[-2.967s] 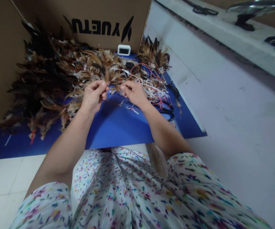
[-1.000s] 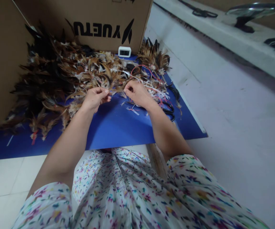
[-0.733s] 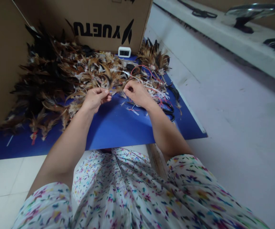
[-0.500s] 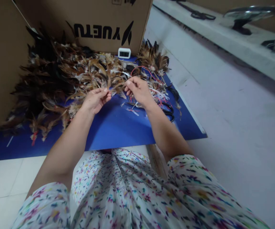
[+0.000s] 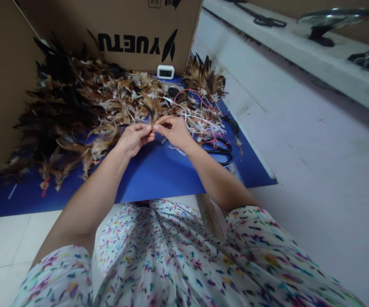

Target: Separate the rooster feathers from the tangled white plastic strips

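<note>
My left hand [image 5: 135,138] pinches the base of a small brown feather bunch [image 5: 151,111] over the front part of the blue board [image 5: 159,179]. My right hand [image 5: 174,131] meets it there, thumb and index finger closed at the same spot, fingertips touching the left ones. The bunch points up and away between the hands. A large heap of brown and black feathers [image 5: 108,96] spreads behind and to the left. Black-handled scissors [image 5: 219,150] rest just right of my right wrist, beside white and red strings [image 5: 203,121].
A cardboard box [image 5: 133,21] with upside-down lettering stands behind the heap, a small white digital clock [image 5: 165,72] before it. More feathers [image 5: 205,79] lie at the back right. On the right, a ledge [image 5: 286,38] holds a round-topped object [image 5: 333,19].
My right hand has moved left and slightly down to meet my left hand at the feathers. My left hand has shifted a little right. More of the scissors and strings shows.
</note>
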Tool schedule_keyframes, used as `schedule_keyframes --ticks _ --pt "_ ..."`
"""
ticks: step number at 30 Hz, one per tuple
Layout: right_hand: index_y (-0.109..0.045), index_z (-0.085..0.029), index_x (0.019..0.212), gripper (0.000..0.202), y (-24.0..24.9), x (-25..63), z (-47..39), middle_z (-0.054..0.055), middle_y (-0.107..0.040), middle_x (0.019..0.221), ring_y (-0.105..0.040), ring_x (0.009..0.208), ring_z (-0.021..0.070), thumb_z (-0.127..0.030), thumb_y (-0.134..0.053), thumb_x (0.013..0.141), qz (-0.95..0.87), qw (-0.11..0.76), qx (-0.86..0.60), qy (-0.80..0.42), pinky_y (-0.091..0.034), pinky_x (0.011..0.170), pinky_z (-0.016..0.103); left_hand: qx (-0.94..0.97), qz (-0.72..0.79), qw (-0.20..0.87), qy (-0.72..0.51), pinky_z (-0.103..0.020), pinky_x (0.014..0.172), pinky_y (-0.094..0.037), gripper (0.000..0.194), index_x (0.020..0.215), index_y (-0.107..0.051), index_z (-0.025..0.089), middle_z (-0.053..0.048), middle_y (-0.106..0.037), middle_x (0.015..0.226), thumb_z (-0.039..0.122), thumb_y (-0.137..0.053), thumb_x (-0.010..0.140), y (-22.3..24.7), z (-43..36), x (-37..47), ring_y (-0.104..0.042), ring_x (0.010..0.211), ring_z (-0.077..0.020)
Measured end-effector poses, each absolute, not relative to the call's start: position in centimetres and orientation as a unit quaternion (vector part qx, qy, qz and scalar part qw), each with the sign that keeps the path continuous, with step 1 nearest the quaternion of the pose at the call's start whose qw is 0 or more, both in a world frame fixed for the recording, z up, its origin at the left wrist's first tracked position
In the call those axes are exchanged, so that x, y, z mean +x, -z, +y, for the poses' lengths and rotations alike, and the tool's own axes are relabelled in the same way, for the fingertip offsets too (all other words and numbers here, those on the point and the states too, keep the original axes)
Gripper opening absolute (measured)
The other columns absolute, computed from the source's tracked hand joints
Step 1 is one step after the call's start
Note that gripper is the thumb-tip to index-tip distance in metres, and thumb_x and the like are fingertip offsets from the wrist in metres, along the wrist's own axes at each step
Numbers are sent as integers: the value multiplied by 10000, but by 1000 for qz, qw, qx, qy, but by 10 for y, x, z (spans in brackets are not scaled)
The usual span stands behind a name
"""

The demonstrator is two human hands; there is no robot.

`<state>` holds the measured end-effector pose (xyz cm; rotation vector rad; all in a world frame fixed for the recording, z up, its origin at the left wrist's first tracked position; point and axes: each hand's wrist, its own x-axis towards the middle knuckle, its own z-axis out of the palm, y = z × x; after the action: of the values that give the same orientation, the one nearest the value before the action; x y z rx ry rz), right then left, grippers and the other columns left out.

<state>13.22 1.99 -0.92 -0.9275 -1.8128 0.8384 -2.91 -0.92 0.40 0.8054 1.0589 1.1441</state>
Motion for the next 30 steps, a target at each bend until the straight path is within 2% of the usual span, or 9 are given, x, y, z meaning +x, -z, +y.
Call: schedule_keyframes --ticks 6,11,17,26,30 --pt "-700 -175 823 285 4 140 24 52 -723 907 -617 765 146 -452 -661 874 -738 475 -376 -298 -511 748 313 343 477 650 -481 -180 546 -553 117 759 -651 125 -16 -712 729 117 -725 849 -6 -10 -31 -650 553 -77" --pt "-704 -177 920 394 -1 147 26 56 -698 935 -613 778 139 -563 -634 891 -732 493 -380 -276 -505 737 297 334 465 673 -468 -178 532 -542 120 758 -643 121 -11 -699 691 106 -701 862 -6 -9 -32 -627 527 -73" --pt "-690 -181 946 421 1 148 27 57 -687 948 -617 789 144 -592 -613 898 -735 505 -362 -272 -513 760 312 331 450 689 -462 -169 505 -533 124 750 -647 119 -8 -692 673 93 -698 859 -8 -11 -31 -614 502 -69" --pt "-686 -186 922 279 -5 148 23 42 -688 902 -596 765 143 -455 -611 918 -760 470 -368 -256 -501 743 304 328 442 701 -454 -168 479 -523 160 725 -654 117 -9 -688 654 73 -658 879 -11 -12 -31 -613 485 -72" --pt "-689 -189 911 287 -6 148 23 38 -693 896 -589 752 141 -467 -621 904 -759 472 -361 -266 -507 749 310 342 442 699 -446 -169 482 -523 138 722 -658 113 -12 -689 664 96 -710 849 -11 -12 -32 -608 478 -68"
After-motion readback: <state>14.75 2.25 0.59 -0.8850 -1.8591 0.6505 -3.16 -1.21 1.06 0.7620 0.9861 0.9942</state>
